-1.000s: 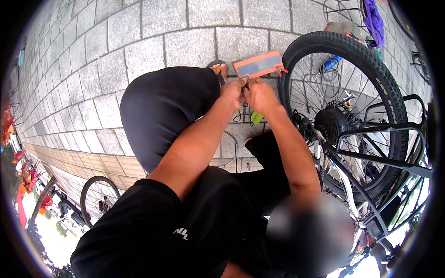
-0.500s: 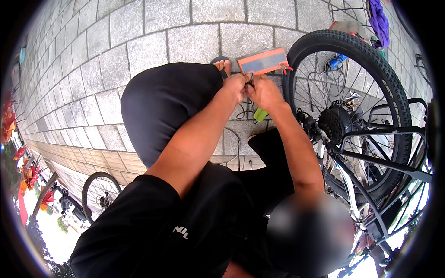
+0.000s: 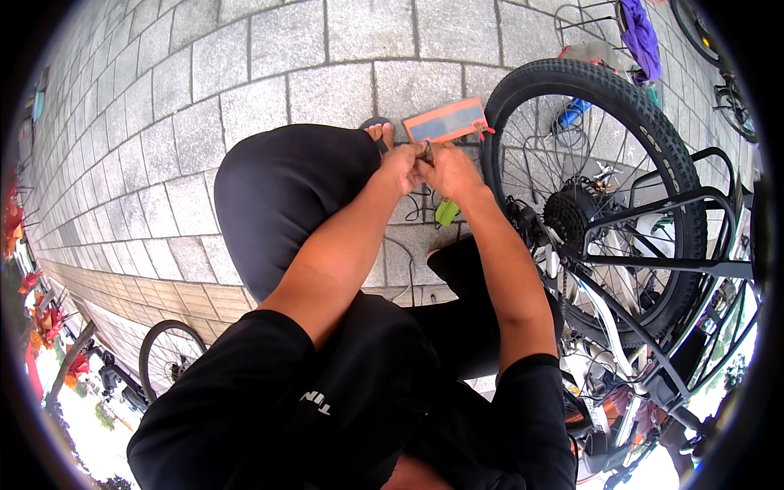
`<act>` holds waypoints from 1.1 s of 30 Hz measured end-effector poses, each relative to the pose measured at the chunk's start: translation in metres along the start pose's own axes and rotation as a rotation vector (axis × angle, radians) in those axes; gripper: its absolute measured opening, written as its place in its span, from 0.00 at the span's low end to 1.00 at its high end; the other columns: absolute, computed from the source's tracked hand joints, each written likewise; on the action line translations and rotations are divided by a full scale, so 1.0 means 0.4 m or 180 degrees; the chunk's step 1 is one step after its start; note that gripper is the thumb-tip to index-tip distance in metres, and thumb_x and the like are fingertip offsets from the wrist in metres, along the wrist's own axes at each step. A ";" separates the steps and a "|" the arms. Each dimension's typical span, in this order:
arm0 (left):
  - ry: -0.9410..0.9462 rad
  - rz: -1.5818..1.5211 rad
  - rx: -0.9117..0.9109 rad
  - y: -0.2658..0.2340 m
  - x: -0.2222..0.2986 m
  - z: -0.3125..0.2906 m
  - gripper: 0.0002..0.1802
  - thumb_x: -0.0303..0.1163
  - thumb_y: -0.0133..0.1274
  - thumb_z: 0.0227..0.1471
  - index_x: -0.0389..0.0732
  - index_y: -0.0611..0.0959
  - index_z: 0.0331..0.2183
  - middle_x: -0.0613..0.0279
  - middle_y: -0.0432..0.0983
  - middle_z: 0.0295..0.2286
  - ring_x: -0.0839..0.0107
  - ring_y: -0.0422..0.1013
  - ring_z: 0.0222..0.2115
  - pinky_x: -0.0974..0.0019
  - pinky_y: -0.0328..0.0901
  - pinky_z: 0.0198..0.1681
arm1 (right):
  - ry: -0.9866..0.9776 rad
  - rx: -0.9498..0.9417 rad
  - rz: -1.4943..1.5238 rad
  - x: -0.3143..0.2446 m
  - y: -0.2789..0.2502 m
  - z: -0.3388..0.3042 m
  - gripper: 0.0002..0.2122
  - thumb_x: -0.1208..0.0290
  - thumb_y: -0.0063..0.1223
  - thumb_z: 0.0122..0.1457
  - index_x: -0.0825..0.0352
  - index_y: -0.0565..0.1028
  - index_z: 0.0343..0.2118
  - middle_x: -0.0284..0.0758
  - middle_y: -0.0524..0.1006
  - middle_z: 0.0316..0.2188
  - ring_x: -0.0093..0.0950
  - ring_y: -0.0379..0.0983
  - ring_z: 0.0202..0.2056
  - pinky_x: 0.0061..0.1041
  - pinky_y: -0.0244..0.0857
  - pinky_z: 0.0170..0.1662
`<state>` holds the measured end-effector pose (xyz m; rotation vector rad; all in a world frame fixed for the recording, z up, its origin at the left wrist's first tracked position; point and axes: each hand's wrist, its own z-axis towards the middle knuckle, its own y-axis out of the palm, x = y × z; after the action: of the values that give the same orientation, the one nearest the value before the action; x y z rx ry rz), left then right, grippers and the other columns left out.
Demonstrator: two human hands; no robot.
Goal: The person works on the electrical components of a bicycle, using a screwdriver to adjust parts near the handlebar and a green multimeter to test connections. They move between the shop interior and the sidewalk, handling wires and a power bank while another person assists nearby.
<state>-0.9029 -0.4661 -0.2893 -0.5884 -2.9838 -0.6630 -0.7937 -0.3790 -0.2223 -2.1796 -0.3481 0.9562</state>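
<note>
My left hand (image 3: 399,167) and my right hand (image 3: 452,172) meet fingertip to fingertip in front of my bent knee. Both are closed in a pinch around something small and dark, too small to name. Just beyond the fingers lies an orange pouch (image 3: 446,121) with a grey see-through window and a red pull at one corner. Beneath the hands, a thin black cable (image 3: 420,209) loops over the paving. A bright green flat piece (image 3: 447,212) rests below my right wrist.
A bicycle's rear wheel (image 3: 493,163) with a knobbly tyre and black rack (image 3: 670,264) stands close at the right. Through its spokes shows a blue cylindrical thing (image 3: 572,113). Purple cloth (image 3: 640,39) hangs at the far right. Another bicycle wheel (image 3: 144,359) is at the lower left.
The whole view has shifted slightly, so the hands and pouch appear a little lower and further left. The hands stay together in a pinch. My right sleeve now shows.
</note>
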 end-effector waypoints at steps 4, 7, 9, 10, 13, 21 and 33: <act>0.0096 -0.0018 0.0045 0.009 -0.005 -0.024 0.07 0.36 0.51 0.65 0.44 0.80 0.40 0.65 0.79 0.32 0.68 0.77 0.31 0.58 0.74 0.39 | 0.0233 -0.0183 -0.0081 -0.003 -0.006 0.000 0.23 0.57 0.58 0.60 0.73 0.76 0.49 0.53 0.75 0.52 0.51 0.77 0.48 0.47 0.72 0.52; 0.0088 0.0004 0.0108 0.020 -0.011 -0.050 0.07 0.36 0.51 0.65 0.44 0.80 0.39 0.65 0.78 0.31 0.69 0.76 0.30 0.59 0.74 0.38 | 0.0284 0.0040 0.0097 -0.007 -0.007 -0.014 0.22 0.58 0.57 0.60 0.75 0.75 0.48 0.57 0.77 0.47 0.54 0.77 0.45 0.48 0.72 0.49; 0.0093 0.0089 0.0044 -0.006 -0.024 -0.016 0.08 0.37 0.52 0.64 0.44 0.79 0.41 0.65 0.79 0.36 0.69 0.76 0.33 0.59 0.72 0.40 | 0.0268 0.0083 -0.0067 -0.009 0.007 -0.020 0.23 0.58 0.56 0.61 0.74 0.74 0.50 0.57 0.77 0.48 0.54 0.77 0.47 0.48 0.72 0.50; 0.0098 0.0107 0.0009 -0.019 -0.027 -0.004 0.07 0.37 0.52 0.64 0.46 0.79 0.41 0.66 0.79 0.34 0.69 0.75 0.31 0.62 0.71 0.38 | 0.0270 0.0103 -0.0159 -0.010 0.013 -0.020 0.24 0.58 0.55 0.62 0.74 0.73 0.52 0.56 0.76 0.49 0.53 0.76 0.47 0.48 0.72 0.50; 0.0088 0.0180 0.0240 -0.016 -0.026 -0.004 0.07 0.39 0.54 0.64 0.48 0.81 0.40 0.70 0.79 0.32 0.73 0.76 0.32 0.64 0.71 0.36 | 0.0470 0.0068 -0.0227 -0.038 0.011 -0.018 0.21 0.59 0.54 0.62 0.73 0.77 0.50 0.54 0.76 0.52 0.50 0.78 0.47 0.45 0.74 0.50; 0.0040 0.0237 0.0188 -0.002 -0.011 0.017 0.09 0.42 0.57 0.62 0.51 0.83 0.42 0.72 0.80 0.32 0.72 0.77 0.33 0.62 0.73 0.35 | 0.0415 -0.0263 -0.0027 -0.022 0.004 0.004 0.17 0.67 0.54 0.58 0.68 0.79 0.49 0.52 0.79 0.47 0.48 0.79 0.46 0.43 0.74 0.51; -0.0060 0.0124 0.0098 -0.004 0.010 0.007 0.12 0.42 0.52 0.66 0.49 0.83 0.46 0.70 0.81 0.40 0.71 0.78 0.41 0.61 0.75 0.42 | 0.0450 0.0369 0.0159 -0.038 0.037 -0.013 0.14 0.68 0.53 0.58 0.75 0.79 0.41 0.55 0.80 0.41 0.49 0.80 0.42 0.44 0.74 0.47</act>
<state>-0.9070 -0.4649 -0.2919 -0.6526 -2.9856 -0.6110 -0.8010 -0.3997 -0.2221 -2.1439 -0.1675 0.8227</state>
